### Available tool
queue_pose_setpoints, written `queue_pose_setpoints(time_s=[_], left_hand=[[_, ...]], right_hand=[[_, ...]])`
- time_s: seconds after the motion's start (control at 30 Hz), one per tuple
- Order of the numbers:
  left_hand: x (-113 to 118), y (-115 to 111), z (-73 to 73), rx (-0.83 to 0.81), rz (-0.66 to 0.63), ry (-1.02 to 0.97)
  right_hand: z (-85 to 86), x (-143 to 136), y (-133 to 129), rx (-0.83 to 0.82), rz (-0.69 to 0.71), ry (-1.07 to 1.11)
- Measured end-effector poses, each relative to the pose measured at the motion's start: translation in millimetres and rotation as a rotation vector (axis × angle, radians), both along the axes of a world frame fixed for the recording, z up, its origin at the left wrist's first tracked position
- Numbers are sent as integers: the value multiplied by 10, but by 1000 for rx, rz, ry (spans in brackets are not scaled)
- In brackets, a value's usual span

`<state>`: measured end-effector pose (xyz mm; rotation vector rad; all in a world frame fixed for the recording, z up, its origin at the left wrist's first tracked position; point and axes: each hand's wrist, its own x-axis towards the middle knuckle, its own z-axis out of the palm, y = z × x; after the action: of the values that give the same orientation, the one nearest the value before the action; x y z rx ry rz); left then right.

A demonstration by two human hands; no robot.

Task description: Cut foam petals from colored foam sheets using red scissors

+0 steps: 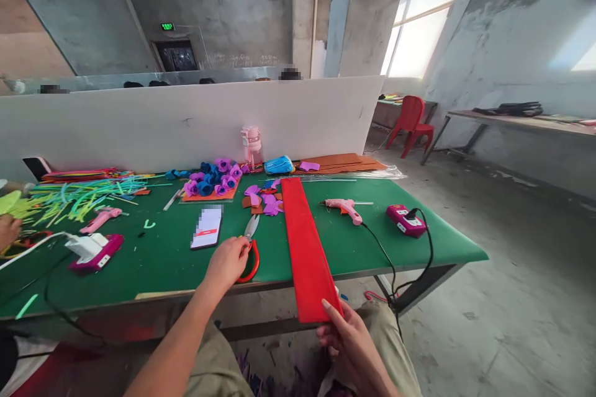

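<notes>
My left hand [227,262] is closed over a pair of scissors [254,259] with orange-red handles, gripping them close to the pivot. Their blades point away from me over the green table. Between thumb and fingers, my right hand [347,332] pinches the near end of a long red strip [305,239], which looks like craft paper or foam sheet. The strip's far part lies on the table and its near end juts past the front edge. Purple and brown cut pieces [265,200] lie just left of its far end.
A phone [207,227] lies left of the scissors. To the right are a pink glue gun [345,208] and a magenta power socket [406,221] with cables. Purple and blue paper flowers [212,178] sit at the back. Another person's hand [8,229] shows at far left.
</notes>
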<state>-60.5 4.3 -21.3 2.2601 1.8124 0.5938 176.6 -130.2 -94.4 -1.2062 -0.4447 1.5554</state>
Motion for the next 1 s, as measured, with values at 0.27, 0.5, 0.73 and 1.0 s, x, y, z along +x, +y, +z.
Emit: queue_pose_setpoints(time_s=[0.27,0.5,0.73,1.0], left_hand=[[-220,420,224,28,64,162],[-145,1313,72,-54,61,207],[126,1597,-171,-67,35,202],[62,1557,20,-15,127,128]], right_hand=[[-92,-11,-9,-43,-19,80],[-119,62,3,53,-94,50],[-296,31,8,-29,-26,64],[-110,30,-68,-43,-112,75]])
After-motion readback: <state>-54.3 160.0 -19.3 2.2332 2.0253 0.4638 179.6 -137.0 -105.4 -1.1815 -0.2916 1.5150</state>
